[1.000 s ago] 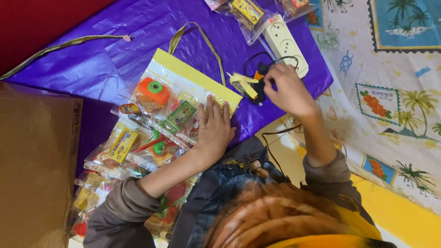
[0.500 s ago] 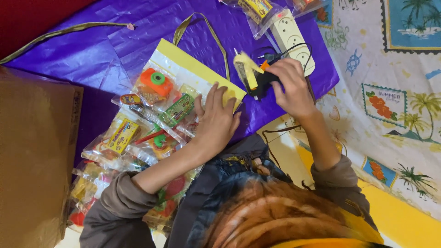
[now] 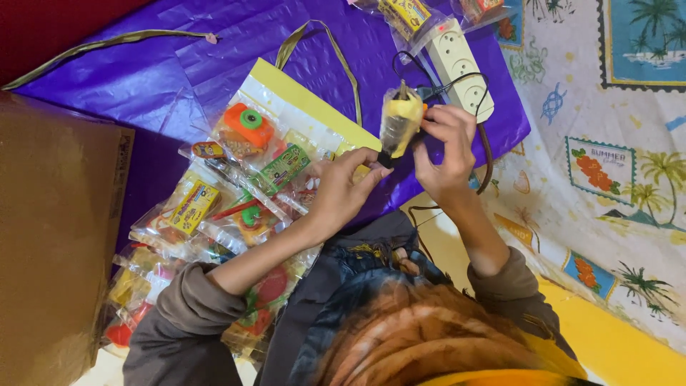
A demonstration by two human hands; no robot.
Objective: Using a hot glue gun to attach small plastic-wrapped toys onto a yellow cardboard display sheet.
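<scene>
My left hand (image 3: 343, 189) pinches the lower end of a small clear packet (image 3: 400, 121) with something yellow inside and holds it upright above the purple sheet (image 3: 214, 64). My right hand (image 3: 444, 146) is closed around a black and orange corded tool (image 3: 423, 113) pressed against the packet's side. The tool's black cord (image 3: 457, 82) loops up to a white power strip (image 3: 461, 61) just beyond my hands. Most of the tool is hidden by my fingers and the packet.
A pile of clear packets with small colourful toys (image 3: 236, 186) lies to the left on a yellow-edged white sheet (image 3: 300, 107). A brown cardboard box (image 3: 50, 236) stands at far left. More packets (image 3: 407, 11) lie beyond the power strip. A palm-patterned cloth (image 3: 607, 143) covers the right.
My left hand has lifted off the pile of packets and taken hold of the small packet. My right hand has brought the tool closer, up against that packet.
</scene>
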